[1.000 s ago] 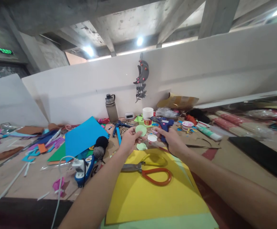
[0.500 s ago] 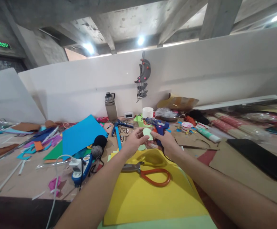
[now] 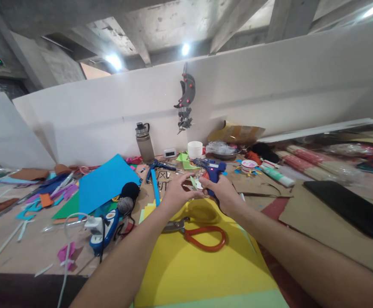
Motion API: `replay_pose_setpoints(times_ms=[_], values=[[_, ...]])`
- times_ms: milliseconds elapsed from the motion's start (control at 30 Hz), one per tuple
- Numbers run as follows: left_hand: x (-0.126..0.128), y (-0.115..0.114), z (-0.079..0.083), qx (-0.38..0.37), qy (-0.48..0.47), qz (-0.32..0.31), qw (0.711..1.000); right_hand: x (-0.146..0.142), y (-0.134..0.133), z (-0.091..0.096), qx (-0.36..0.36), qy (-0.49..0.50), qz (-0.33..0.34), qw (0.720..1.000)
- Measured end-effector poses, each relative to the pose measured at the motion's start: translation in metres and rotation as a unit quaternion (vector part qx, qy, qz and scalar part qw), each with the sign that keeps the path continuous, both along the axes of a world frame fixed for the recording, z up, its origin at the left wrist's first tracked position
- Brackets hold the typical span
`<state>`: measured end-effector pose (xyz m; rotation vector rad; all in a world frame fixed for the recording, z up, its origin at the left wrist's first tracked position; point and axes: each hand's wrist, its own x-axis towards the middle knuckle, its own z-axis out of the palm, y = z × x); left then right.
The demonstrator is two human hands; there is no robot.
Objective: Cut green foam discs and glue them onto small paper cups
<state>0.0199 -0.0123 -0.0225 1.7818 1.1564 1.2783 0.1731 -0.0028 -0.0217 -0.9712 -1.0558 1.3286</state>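
Note:
In front of me, my left hand (image 3: 177, 192) is closed in a pinch on a small pale green paper disc (image 3: 193, 182), now turned nearly edge-on. My right hand (image 3: 222, 191) meets it from the other side, its fingertips closed on a small whitish paper piece (image 3: 199, 184) against the disc. Whether the two pieces are joined, I cannot make out. Just behind my right fingers stands a blue glue gun (image 3: 214, 167) with a lit red light; part of its handle is hidden. Below my hands, orange-handled scissors (image 3: 205, 238) lie on yellow sheets (image 3: 199, 273).
To the left are a blue sheet (image 3: 105, 182), dark and grey yarn balls (image 3: 130, 191) and a power strip (image 3: 105, 231) with a white cable. Behind stand a bottle (image 3: 144, 143) and a white cup (image 3: 195, 149). A black phone-like slab (image 3: 348, 208) lies at the right.
The pale green disc has turned from facing me to nearly edge-on, and a whitish piece shows beside it. My view has swung slightly right. The glue gun and scissors stay put.

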Motion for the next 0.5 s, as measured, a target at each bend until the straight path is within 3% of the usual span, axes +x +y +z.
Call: replay_pose_setpoints(times_ms=[100,233,500], values=[[0.0005,-0.0013,0.0004,-0.02,0.014,-0.028,0.999,0.0015,-0.0022,0.0013,0.028,-0.038,0.007,0.999],[0.0011,-0.0023,0.0013,0.013,0.018,-0.046,0.999,0.0018,-0.0056,0.0037,0.05,-0.047,0.021,0.997],[-0.0011,0.0007,-0.0001,0.026,0.013,-0.069,0.997,0.0015,-0.0093,0.007,0.023,-0.005,0.045,0.999]])
